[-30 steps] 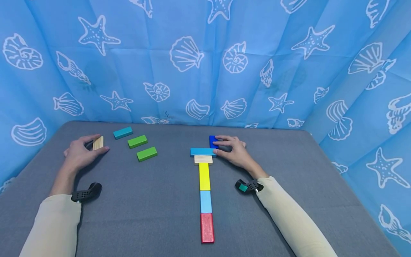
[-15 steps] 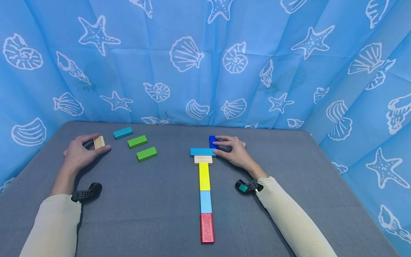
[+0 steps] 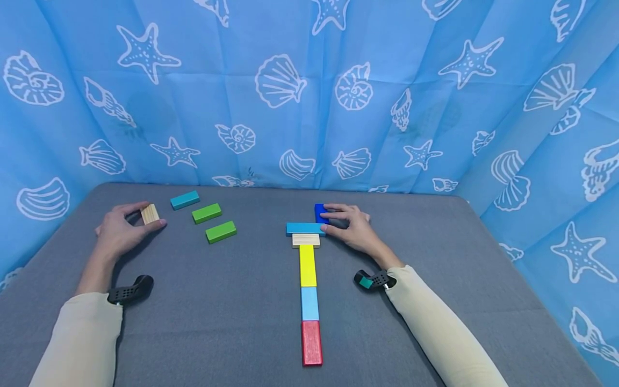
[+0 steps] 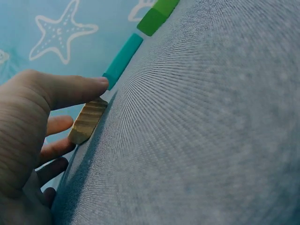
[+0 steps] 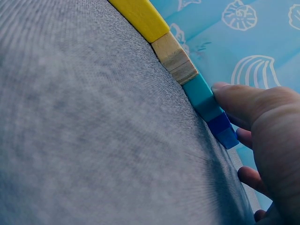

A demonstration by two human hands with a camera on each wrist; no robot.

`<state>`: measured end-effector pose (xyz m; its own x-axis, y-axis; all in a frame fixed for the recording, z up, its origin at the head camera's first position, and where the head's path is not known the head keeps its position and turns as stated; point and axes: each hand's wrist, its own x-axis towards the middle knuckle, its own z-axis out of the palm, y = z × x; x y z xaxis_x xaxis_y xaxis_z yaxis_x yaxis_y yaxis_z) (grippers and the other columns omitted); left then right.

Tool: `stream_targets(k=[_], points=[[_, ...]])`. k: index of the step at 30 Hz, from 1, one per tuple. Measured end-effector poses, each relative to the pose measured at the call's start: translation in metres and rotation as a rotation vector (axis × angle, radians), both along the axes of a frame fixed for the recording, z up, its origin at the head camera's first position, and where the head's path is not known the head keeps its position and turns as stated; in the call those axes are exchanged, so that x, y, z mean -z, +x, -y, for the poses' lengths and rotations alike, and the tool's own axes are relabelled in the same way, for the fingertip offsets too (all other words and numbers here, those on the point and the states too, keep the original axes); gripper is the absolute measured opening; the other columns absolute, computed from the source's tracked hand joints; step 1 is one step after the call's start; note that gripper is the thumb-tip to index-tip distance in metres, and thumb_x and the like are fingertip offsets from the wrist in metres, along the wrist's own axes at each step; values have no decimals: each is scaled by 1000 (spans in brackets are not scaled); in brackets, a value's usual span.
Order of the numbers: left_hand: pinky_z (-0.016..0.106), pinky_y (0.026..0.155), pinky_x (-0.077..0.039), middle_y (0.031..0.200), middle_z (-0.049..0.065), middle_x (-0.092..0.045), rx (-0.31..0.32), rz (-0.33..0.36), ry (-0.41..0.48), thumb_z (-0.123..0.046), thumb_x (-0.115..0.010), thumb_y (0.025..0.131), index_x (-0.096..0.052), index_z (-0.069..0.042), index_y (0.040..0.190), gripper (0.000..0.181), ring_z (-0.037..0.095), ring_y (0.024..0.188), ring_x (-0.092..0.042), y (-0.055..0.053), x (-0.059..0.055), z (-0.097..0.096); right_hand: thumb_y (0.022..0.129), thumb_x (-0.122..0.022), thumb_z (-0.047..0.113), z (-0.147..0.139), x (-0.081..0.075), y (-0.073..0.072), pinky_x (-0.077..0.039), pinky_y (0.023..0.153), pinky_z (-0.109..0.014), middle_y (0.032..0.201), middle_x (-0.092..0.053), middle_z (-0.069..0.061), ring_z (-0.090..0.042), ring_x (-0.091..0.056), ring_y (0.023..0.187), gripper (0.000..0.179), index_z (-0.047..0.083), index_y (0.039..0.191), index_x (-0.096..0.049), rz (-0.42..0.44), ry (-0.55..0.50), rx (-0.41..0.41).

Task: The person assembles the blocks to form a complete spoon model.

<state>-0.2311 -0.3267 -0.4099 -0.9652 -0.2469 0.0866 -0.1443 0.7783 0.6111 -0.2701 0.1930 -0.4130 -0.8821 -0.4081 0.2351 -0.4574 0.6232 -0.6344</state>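
Observation:
On the left, my left hand (image 3: 121, 228) pinches a plain wooden block (image 3: 150, 214) between thumb and fingers, the block tilted close over the table. My right hand (image 3: 352, 226) rests at the top of a row of blocks. Its thumb touches the right end of a light blue block (image 3: 306, 229) laid crosswise, and its other fingertips lie against a dark blue block (image 3: 320, 213) behind it, partly covering it. Below the crosswise block are a wooden block (image 3: 306, 241), a yellow block (image 3: 307, 266), a pale blue block (image 3: 310, 303) and a red block (image 3: 311, 343), in line.
A teal block (image 3: 185, 200) and two green blocks, the farther green block (image 3: 207, 213) and the nearer green block (image 3: 221, 232), lie right of my left hand. Grey cloth covers the table (image 3: 217, 317). A blue shell-print curtain (image 3: 203, 97) hangs behind its far edge.
The wooden block in my left hand has turned between the fingers and now leans the other way. The right hand and the row of blocks look the same.

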Motion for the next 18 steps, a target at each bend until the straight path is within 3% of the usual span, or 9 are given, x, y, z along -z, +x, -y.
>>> stream_targets(k=[18], points=[[73,105,-13,148,42,-30,5,10,-2,-36,-69,95,-42,4,149,73,60,137,-25,-1,-4,-2,93,-76,26,-1,1,-1,-10,105,-65,148,-54,-7,-35,-38,135,41,10,131,-70,-13,-10,-11]])
